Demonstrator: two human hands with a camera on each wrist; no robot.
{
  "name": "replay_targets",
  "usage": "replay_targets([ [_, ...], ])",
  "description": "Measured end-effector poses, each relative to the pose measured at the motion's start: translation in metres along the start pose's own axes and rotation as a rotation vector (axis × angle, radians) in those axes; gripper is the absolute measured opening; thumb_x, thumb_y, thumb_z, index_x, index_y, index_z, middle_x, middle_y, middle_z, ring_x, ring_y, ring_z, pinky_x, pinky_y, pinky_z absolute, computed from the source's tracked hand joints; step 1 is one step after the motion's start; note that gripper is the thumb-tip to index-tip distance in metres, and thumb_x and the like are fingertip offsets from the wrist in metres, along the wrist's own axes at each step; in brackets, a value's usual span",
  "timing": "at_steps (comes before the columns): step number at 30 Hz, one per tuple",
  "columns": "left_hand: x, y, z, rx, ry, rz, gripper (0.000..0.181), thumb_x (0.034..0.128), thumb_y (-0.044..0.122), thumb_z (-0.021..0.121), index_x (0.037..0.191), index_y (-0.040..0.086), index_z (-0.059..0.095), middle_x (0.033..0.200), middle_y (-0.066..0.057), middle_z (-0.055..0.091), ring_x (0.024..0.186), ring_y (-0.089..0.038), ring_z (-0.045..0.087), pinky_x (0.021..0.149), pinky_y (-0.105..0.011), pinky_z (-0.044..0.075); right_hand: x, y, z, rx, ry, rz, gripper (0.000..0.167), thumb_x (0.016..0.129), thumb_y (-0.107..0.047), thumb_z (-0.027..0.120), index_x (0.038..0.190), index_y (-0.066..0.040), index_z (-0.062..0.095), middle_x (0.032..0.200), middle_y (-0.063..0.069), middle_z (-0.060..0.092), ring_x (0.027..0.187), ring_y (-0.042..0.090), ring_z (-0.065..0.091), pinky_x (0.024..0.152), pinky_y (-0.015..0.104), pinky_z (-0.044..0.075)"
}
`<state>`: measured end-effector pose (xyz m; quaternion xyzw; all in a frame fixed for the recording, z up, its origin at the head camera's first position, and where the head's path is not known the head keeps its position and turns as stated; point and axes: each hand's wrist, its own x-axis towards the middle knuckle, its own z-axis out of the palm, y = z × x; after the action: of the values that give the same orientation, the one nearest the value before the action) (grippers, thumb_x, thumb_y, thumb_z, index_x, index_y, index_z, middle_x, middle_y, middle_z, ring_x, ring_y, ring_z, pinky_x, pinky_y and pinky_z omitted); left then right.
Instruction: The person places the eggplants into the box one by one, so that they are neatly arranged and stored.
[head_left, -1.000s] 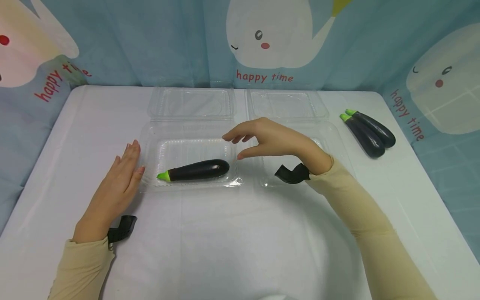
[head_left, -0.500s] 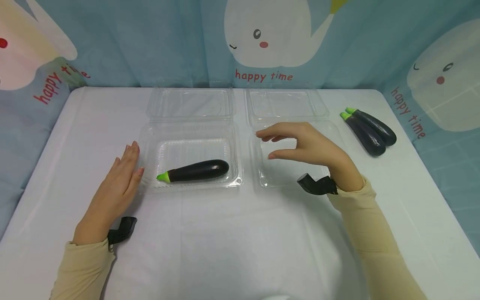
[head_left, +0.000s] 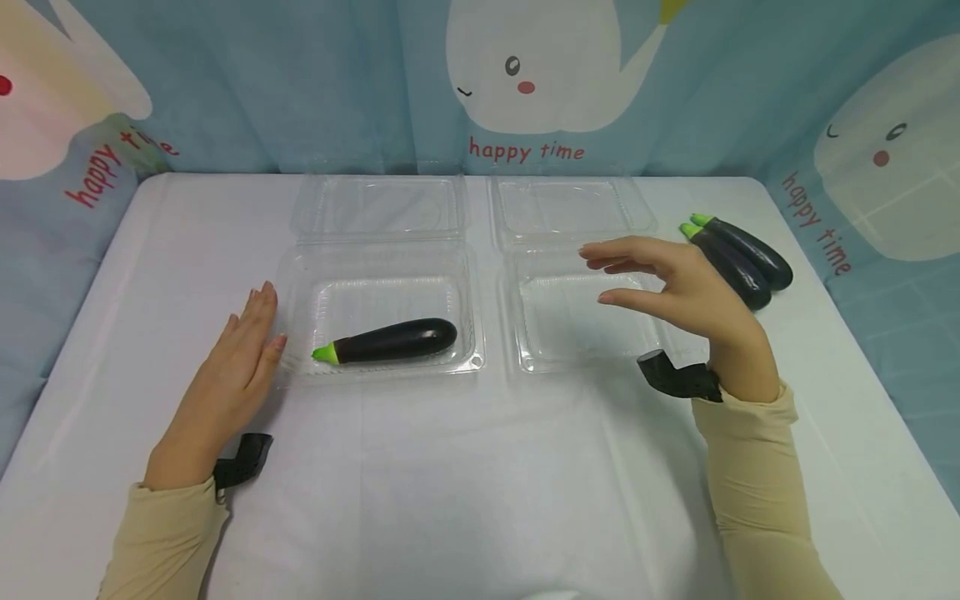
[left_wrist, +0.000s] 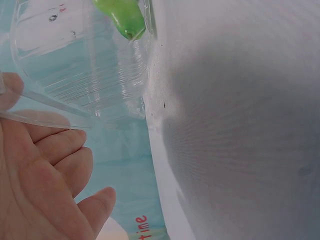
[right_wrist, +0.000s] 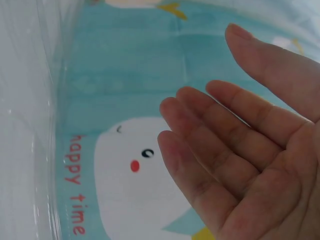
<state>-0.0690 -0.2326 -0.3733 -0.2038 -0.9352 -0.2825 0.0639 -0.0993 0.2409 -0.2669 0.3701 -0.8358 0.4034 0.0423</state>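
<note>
Blue cartoon curtain (head_left: pixel 300 92) backs white table (head_left: pixel 450 483); left clamshell (head_left: pixel 420 293) and right clamshell (head_left: pixel 558 321) sit side by side, open; left hand (head_left: pixel 227 382) is at left clamshell's edge, fingers straight, contact unclear; right hand (head_left: pixel 692 293) hovers over right clamshell, fingers loose, holding nothing; single eggplant (head_left: pixel 393 340) lies in left clamshell, eggplant pair (head_left: pixel 733 267) far right

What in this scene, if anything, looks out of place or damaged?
Nothing looks spilled or damaged. One small oddity: the eggplant in the left clear container lies slightly slanted, nearer the front edge than the back.
</note>
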Motion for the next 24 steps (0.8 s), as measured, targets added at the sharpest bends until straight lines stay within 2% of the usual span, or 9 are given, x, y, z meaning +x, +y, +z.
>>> replay_targets([
  [3, 0.001, 0.000, 0.001, 0.003, -0.002, -0.001, 0.056, 0.1030, 0.019, 0.038, 0.148, -0.005, 0.014, 0.153, -0.022, 0.015, 0.142, -0.029, 0.012, 0.115, -0.045, 0.005, -0.005, 0.002, -0.004, -0.006, 0.027, 0.001, 0.055, 0.069, 0.018, 0.073, 0.120, 0.004, 0.061, 0.119, 0.014, 0.063, 0.106, 0.015, 0.061, 0.089, 0.026, 0.049],
  [9, 0.001, 0.000, 0.002, 0.003, -0.010, -0.010, 0.056, 0.1030, 0.019, 0.037, 0.148, -0.005, 0.013, 0.153, -0.021, 0.015, 0.143, -0.028, 0.011, 0.115, -0.044, 0.005, -0.014, 0.008, -0.010, -0.005, 0.076, 0.052, 0.050, 0.073, 0.016, 0.071, 0.120, 0.004, 0.061, 0.120, 0.012, 0.063, 0.107, 0.012, 0.060, 0.090, 0.023, 0.048],
  [18, 0.000, 0.001, 0.000, 0.016, -0.016, -0.026, 0.057, 0.1029, 0.019, 0.037, 0.148, -0.004, 0.012, 0.153, -0.021, 0.014, 0.143, -0.028, 0.011, 0.115, -0.043, 0.005, -0.021, 0.018, -0.017, 0.011, 0.119, 0.092, 0.049, 0.074, 0.020, 0.067, 0.120, 0.007, 0.060, 0.121, 0.013, 0.062, 0.106, 0.014, 0.060, 0.090, 0.023, 0.048],
  [24, 0.000, 0.000, 0.000, 0.014, -0.018, -0.023, 0.056, 0.1031, 0.019, 0.037, 0.148, -0.004, 0.012, 0.154, -0.021, 0.014, 0.143, -0.028, 0.010, 0.115, -0.043, 0.004, -0.027, 0.026, -0.027, 0.125, 0.181, 0.153, 0.046, 0.076, 0.023, 0.061, 0.120, 0.010, 0.058, 0.120, 0.016, 0.061, 0.106, 0.021, 0.060, 0.090, 0.026, 0.048],
])
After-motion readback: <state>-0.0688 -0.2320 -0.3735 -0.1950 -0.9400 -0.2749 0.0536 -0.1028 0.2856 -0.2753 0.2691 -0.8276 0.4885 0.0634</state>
